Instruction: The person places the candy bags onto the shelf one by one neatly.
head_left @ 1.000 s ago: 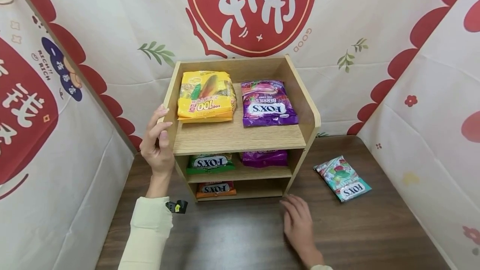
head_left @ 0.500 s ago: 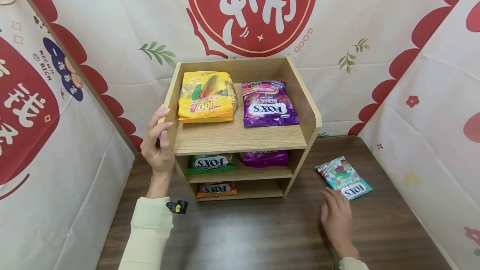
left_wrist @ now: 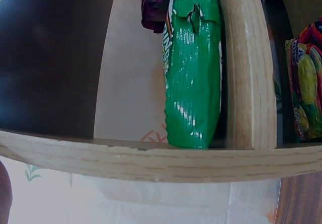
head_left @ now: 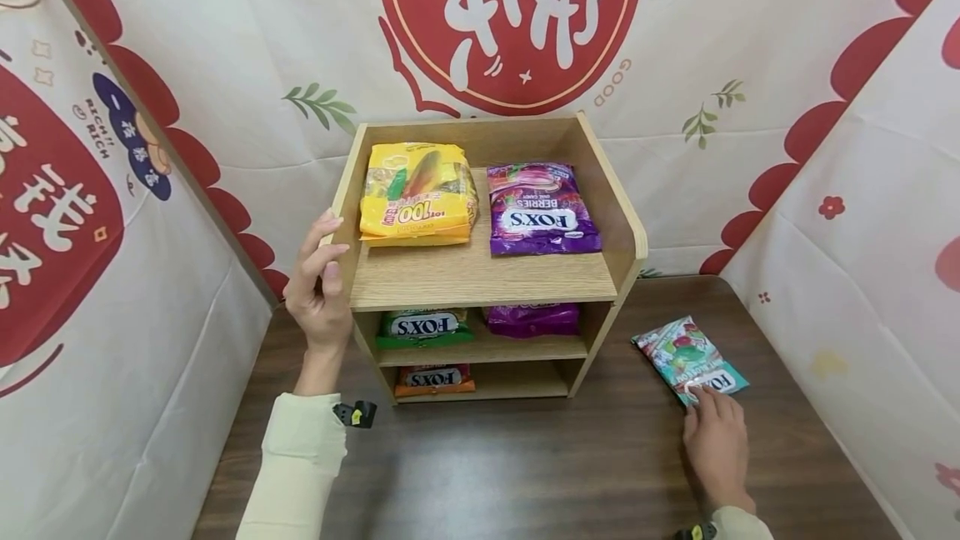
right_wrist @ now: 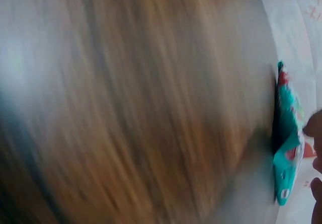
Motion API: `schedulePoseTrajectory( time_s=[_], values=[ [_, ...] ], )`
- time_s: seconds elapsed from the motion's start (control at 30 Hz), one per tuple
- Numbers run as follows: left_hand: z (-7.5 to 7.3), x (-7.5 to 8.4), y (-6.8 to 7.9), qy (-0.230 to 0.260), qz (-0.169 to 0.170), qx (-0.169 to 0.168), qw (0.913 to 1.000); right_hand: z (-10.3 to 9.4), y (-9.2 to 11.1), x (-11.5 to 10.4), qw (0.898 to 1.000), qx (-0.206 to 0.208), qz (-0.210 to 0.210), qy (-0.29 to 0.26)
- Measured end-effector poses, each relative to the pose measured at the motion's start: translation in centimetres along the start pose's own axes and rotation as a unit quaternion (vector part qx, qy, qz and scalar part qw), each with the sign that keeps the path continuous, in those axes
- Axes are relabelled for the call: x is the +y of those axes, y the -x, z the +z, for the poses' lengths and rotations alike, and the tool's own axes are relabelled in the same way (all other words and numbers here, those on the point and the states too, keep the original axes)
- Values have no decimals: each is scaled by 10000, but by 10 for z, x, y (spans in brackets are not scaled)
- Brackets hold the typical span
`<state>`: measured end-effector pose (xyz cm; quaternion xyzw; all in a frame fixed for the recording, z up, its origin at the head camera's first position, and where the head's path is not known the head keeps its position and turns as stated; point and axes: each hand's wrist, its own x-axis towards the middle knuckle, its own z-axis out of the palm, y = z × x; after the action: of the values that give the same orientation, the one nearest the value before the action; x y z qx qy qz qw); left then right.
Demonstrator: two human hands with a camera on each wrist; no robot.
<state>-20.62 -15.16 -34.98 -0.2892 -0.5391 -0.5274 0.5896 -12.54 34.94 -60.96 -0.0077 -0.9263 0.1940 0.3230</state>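
My left hand [head_left: 318,298] rests with its fingertips on the front edge of the left side panel of a wooden shelf [head_left: 483,282]. My right hand [head_left: 716,444] is at a teal FOX'S candy bag [head_left: 686,352] on the table, its fingertips over the bag's near end. In the right wrist view, part of the teal bag [right_wrist: 287,138] and some fingertips show at the right edge. On the top tier lie a yellow candy bag [head_left: 416,194] and a purple FOX'S Berries bag [head_left: 540,211].
A green bag [head_left: 423,327] and another purple bag [head_left: 532,319] lie on the middle tier, and an orange bag [head_left: 435,379] on the bottom one. Printed cloth [head_left: 225,65] stands behind and at both sides. The brown table [head_left: 465,465] carries everything.
My right hand has moved right from near the shelf's lower right corner to the teal bag. The left hand has stayed at the side panel.
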Motion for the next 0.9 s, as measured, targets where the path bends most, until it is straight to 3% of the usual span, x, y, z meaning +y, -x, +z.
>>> schedulePoseTrajectory(
  time_s=[0.17, 0.33, 0.67, 0.9],
  values=[
    [-1, 0, 0, -92, -84, -49, 9999, 0, -1, 12, 9980, -569, 164, 229],
    [-1, 0, -1, -128, -95, -76, 9998, -5, -3, 19, 9932, -1062, 33, 477],
    [1, -2, -1, -2, 42, -55, 10000, -8, -7, 25, 9904, -1190, 428, 551],
    [0, -1, 0, -19, 46, -26, 10000, -9, -9, 29, 9907, -1247, 207, 501]
  ],
)
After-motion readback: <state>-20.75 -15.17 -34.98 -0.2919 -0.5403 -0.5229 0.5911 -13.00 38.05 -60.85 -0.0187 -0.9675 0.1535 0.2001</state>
